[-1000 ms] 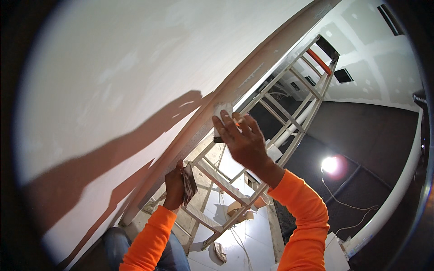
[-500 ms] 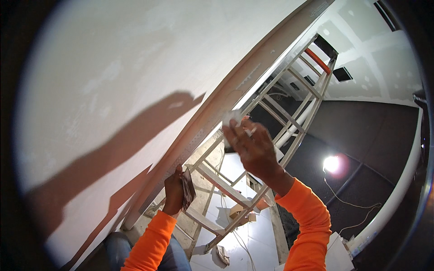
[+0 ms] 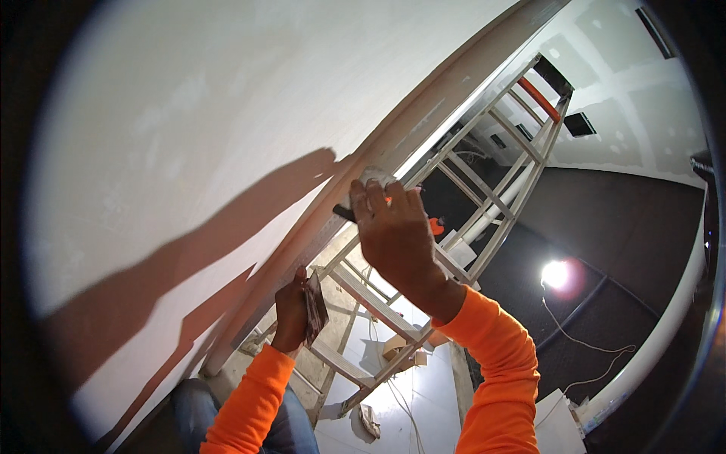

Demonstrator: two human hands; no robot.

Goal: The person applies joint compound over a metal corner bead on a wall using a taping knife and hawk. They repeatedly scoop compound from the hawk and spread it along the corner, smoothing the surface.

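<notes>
My right hand (image 3: 401,234) is raised against the edge of the wall, its fingers closed on a whitish, putty-smeared scraper (image 3: 374,178) with a dark end poking out on the left. The scraper meets the narrow wall-edge strip (image 3: 423,125), which carries a perforated corner bead lower down. Below and to the left, my left hand (image 3: 290,310) grips a flat, dark, smeared plate (image 3: 315,309), held upright near the lower wall edge; its handle is hidden in the fist. The pale wall (image 3: 189,136) fills the left side and bears my arm's shadow.
A metal stepladder (image 3: 378,306) stands close by the wall edge, reaching up to an orange rung. Under it, white floor tiles (image 3: 412,393) carry a cardboard piece (image 3: 397,348), cables and a crumpled scrap (image 3: 369,422). A bright lamp (image 3: 556,274) with a trailing cord is at right.
My right hand has moved left and slightly down, bringing the scraper against the wall edge. My left hand with the plate has barely shifted.
</notes>
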